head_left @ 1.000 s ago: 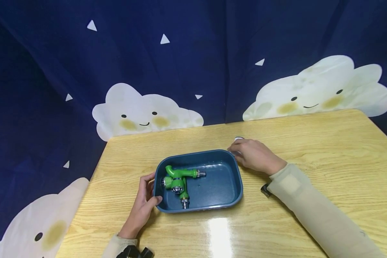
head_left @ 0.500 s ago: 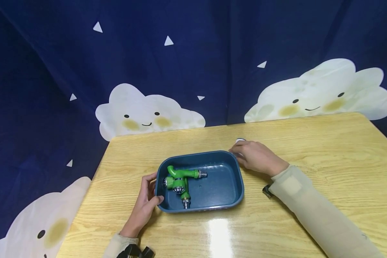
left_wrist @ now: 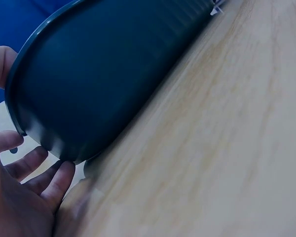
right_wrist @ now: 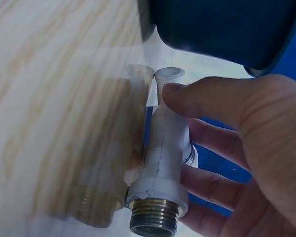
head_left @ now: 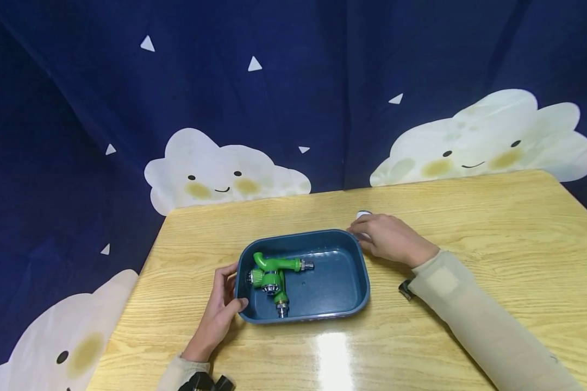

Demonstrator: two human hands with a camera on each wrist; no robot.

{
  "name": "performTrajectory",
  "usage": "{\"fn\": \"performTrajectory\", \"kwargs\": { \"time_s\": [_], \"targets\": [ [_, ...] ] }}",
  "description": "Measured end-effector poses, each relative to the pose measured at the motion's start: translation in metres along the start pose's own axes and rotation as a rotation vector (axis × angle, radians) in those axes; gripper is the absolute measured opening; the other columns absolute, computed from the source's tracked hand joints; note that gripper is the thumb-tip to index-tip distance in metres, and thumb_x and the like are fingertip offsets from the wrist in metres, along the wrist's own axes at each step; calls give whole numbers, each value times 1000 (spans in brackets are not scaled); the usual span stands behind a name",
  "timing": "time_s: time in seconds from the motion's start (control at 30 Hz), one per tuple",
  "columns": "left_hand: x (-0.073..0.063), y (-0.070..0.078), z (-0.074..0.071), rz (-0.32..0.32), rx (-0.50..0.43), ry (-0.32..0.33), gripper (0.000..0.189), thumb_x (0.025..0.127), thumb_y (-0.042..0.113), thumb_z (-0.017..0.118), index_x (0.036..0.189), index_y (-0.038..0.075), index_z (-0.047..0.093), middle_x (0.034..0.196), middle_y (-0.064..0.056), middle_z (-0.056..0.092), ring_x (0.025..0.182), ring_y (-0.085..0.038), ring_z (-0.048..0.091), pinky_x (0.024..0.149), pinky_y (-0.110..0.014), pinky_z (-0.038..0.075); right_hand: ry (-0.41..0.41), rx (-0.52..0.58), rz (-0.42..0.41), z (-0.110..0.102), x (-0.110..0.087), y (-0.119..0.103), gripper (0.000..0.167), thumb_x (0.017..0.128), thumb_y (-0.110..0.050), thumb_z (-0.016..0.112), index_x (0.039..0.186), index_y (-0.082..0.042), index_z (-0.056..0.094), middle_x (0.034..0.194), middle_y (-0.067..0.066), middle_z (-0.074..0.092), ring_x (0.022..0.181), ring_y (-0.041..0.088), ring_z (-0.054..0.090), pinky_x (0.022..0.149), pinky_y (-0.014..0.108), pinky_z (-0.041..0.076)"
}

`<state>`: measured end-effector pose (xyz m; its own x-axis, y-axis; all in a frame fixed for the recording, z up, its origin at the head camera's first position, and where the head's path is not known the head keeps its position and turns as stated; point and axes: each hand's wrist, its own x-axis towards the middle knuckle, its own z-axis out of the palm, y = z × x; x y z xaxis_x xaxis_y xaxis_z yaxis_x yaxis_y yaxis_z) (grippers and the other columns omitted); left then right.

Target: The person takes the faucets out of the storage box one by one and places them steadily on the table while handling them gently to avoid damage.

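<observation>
A dark blue plastic basin (head_left: 330, 282) stands on the wooden table. Two green plastic taps (head_left: 274, 266) with metal nozzles lie crossed in its left half. My left hand (head_left: 220, 304) grips the basin's left end, thumb over the rim and fingers against the outer wall, as the left wrist view also shows. Just beyond the basin's far right corner, my right hand (head_left: 391, 239) holds a white plastic tap (right_wrist: 163, 143) between thumb and fingers. Its metal threaded end (right_wrist: 153, 217) points toward the right wrist camera; in the head view the hand hides most of it.
The light wooden table (head_left: 494, 233) extends on both sides of the basin. A dark blue curtain (head_left: 293, 81) with clouds and small white triangles hangs behind it and at the left. Dark devices (head_left: 406, 289) are worn at the wrists.
The head view has shifted very slightly. Both hands, the basin and the taps keep their places on the table.
</observation>
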<state>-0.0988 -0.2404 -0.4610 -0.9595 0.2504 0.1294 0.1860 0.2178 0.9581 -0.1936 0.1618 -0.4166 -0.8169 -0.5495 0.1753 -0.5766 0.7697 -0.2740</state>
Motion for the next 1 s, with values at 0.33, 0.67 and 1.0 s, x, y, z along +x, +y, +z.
{"fn": "performTrajectory", "kwargs": {
  "time_s": [0.33,0.67,1.0],
  "targets": [
    [-1,-1,0,8,8,2,74,82,-11,51,152,7,32,159,-14,38,138,-4,50,104,-17,45,-9,-4,18,-2,-1,-1,26,96,-17,70,120,-14,78,123,6,77,118,27,71,99,50,57],
    [-1,-1,0,20,11,-2,74,82,-11,51,151,6,32,159,-16,38,138,-5,50,103,-18,46,-1,-13,9,-6,-1,-1,23,95,-17,69,115,-13,80,122,5,77,118,25,71,100,48,56],
    [0,-1,0,18,11,-2,74,82,-11,51,152,6,32,158,-15,38,137,-6,51,103,-18,47,-6,-17,16,-9,-1,-2,24,96,-15,69,117,-13,79,123,5,77,121,27,70,104,49,54]
  ]
}}
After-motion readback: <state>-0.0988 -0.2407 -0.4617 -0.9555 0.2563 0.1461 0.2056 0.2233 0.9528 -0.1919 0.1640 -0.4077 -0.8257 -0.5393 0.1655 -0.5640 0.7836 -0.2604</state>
